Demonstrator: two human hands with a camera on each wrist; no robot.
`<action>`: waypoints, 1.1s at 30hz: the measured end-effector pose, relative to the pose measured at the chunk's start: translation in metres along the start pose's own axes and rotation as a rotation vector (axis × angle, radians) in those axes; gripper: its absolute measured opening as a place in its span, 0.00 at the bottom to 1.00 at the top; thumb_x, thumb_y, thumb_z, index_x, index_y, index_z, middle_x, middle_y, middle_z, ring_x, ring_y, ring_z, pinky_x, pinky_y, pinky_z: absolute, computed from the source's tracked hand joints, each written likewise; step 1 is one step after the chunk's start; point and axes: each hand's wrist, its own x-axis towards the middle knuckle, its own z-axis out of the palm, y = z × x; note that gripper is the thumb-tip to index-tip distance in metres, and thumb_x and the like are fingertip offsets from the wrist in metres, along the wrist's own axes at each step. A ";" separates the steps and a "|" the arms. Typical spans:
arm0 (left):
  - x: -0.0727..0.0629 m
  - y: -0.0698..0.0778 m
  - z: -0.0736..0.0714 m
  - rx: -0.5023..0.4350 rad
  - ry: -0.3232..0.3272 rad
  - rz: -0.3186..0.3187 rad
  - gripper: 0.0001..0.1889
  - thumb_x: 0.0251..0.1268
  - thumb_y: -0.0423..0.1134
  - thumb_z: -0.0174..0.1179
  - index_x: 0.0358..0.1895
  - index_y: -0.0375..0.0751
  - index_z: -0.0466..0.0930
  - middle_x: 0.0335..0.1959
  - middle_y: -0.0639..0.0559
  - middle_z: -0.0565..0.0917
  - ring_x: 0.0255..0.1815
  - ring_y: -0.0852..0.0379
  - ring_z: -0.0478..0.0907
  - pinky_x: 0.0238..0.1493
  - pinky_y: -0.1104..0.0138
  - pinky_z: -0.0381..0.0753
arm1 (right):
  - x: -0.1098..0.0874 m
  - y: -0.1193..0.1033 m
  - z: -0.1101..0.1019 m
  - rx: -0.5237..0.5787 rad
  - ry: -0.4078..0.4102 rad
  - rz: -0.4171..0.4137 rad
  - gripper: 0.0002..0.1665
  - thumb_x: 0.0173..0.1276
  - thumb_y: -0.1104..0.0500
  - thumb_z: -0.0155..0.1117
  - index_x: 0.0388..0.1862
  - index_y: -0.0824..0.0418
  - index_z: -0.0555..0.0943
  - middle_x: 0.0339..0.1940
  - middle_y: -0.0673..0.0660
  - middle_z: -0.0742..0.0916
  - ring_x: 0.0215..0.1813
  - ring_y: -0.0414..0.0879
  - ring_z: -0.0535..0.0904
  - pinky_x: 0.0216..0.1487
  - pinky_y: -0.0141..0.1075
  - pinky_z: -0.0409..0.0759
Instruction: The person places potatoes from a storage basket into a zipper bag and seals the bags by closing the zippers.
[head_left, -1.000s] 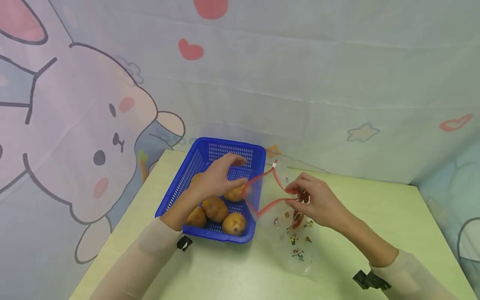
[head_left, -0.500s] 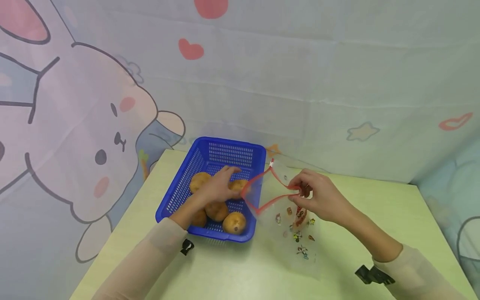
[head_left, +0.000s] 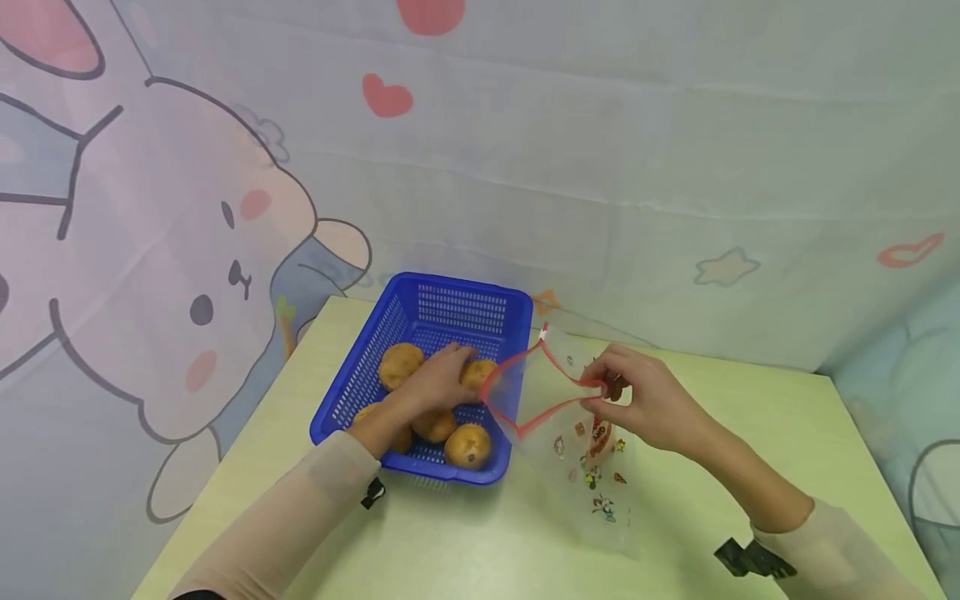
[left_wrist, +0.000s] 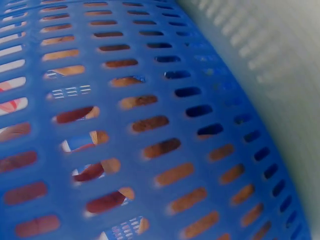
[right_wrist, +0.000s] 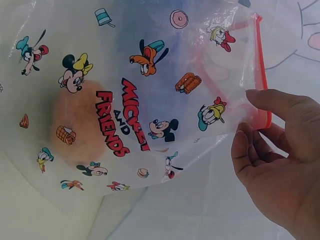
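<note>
A: How do our hands stand?
B: Our left hand (head_left: 438,382) is down inside a blue, rectangular, slotted plastic basket (head_left: 442,473), its fingers curved round a roundish brown potato (head_left: 480,374); how firm that hold is we cannot tell, since our left wrist view shows mostly slotted wall; our right hand (head_left: 652,400) pinches the red zip edge (head_left: 551,411) of a thin, see-through, cartoon-printed plastic bag (head_left: 566,450) between thumb and fingers.
A: And which relation matters most to us?
B: The potato sits at our left hand's fingertips, just left of the bag's gaping mouth; that mouth reaches over the basket's right rim, so in our head view its left corner meets the potato's outline, though we cannot tell whether they touch; our right hand is farther off, at the mouth's opposite corner; the potato's long axis is hidden from us.
A: Farther out?
B: More rounded potatoes (head_left: 468,447) lie in the basket, left of and nearer us than the held one; basket and bag are at a pale yellow-green table (head_left: 712,517); a pale, cartoon-printed cloth backdrop (head_left: 750,150) hangs behind.
</note>
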 end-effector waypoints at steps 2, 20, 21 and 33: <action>0.001 0.000 0.003 0.008 0.013 0.002 0.35 0.66 0.45 0.75 0.72 0.35 0.75 0.64 0.39 0.77 0.63 0.42 0.77 0.68 0.49 0.76 | -0.002 0.001 0.000 0.001 0.001 -0.003 0.15 0.64 0.66 0.80 0.44 0.53 0.85 0.39 0.44 0.83 0.38 0.39 0.81 0.42 0.34 0.85; -0.016 0.005 -0.013 -0.160 0.241 -0.056 0.33 0.63 0.52 0.76 0.65 0.37 0.79 0.54 0.43 0.80 0.53 0.45 0.79 0.55 0.53 0.83 | 0.002 0.007 0.006 0.011 0.033 -0.019 0.15 0.64 0.65 0.80 0.47 0.55 0.86 0.41 0.44 0.85 0.39 0.41 0.82 0.43 0.35 0.87; -0.018 0.007 -0.018 -0.185 0.256 -0.053 0.33 0.64 0.52 0.76 0.65 0.37 0.79 0.55 0.43 0.80 0.54 0.46 0.79 0.54 0.53 0.83 | 0.002 0.007 0.006 0.011 0.034 -0.020 0.15 0.64 0.65 0.80 0.47 0.55 0.86 0.41 0.44 0.85 0.39 0.41 0.82 0.43 0.35 0.86; -0.041 0.051 -0.071 -0.411 0.415 0.206 0.34 0.66 0.53 0.75 0.71 0.46 0.76 0.62 0.52 0.79 0.57 0.54 0.80 0.54 0.61 0.86 | 0.006 0.015 0.002 0.049 0.034 0.016 0.17 0.63 0.64 0.82 0.48 0.56 0.86 0.41 0.45 0.85 0.39 0.41 0.82 0.44 0.35 0.86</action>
